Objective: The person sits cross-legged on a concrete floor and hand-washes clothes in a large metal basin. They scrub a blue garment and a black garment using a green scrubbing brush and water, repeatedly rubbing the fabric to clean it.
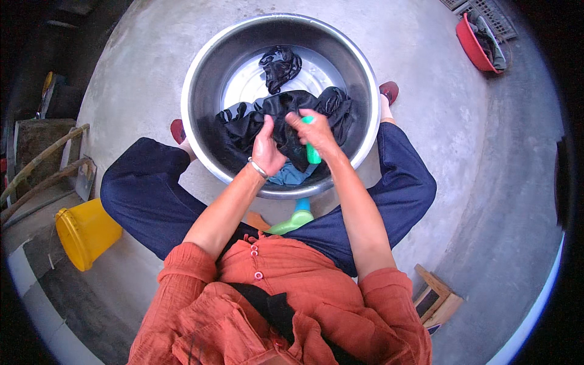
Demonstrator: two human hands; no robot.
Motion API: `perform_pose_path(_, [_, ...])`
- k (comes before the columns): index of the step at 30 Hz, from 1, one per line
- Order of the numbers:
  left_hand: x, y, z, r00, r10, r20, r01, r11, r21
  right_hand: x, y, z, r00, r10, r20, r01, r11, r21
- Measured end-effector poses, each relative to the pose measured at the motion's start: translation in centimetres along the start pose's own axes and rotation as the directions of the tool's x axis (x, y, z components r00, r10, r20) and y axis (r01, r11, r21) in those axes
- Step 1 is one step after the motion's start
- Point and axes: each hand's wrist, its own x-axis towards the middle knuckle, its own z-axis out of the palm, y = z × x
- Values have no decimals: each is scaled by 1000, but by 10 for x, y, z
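Observation:
A wide metal basin point(204, 143) stands on the floor between my legs. Wet black cloth point(243, 131) lies bunched in its near half, with a blue cloth point(291, 174) at the near wall. A smaller black piece point(281, 67) sits in shallow water farther off. My right hand point(316, 131) is wrapped round a green oblong thing point(312, 153) over the black cloth; its exact kind is hidden by the fingers. My left hand point(267, 151), a bracelet at its wrist, is closed at the black cloth, thumb upward and most fingers hidden.
A light-green and blue plastic object point(293, 222) lies between the basin and my lap. A yellow bucket point(88, 234) lies at left, near bent wooden poles point(45, 155). A red tub point(473, 45) with cloth stands far right; a small wooden stool point(437, 299) is near right.

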Motion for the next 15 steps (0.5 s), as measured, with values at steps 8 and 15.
perform_pose_path(8, [9,15,-47,964,18,-265,2,997,76,-4,5,24,874,-472,114,483,824,-297])
perform_pose_path(15, [5,33,-53,969,-234,-74,241,964,113,-58,-4,72,522,-548,653,757,651,-59])
